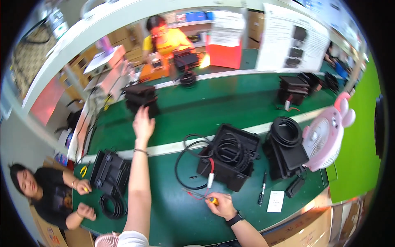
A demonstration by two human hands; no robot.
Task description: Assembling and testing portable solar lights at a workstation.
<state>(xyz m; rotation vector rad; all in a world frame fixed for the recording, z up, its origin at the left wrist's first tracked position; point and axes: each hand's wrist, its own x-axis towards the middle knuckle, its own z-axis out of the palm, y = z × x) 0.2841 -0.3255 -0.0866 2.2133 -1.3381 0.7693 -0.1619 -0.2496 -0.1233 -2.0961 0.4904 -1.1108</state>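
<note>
My left hand reaches far forward, fingers stretched out, at the near side of a stack of black plastic cases. Whether the fingertips touch the lower case is blurred. My right hand is closed around the yellow-and-black handle of a screwdriver, its thin shaft pointing left over the bench. Just beyond it stands an opened black case with a coiled black cable inside and looping out over its left side. A red lead with a white tag hangs down the case's front.
Right of the opened case are another black case with a cable coil on top, a pink fan, a pen and a white card. At left, a person works beside a black case. Another person sits across the bench.
</note>
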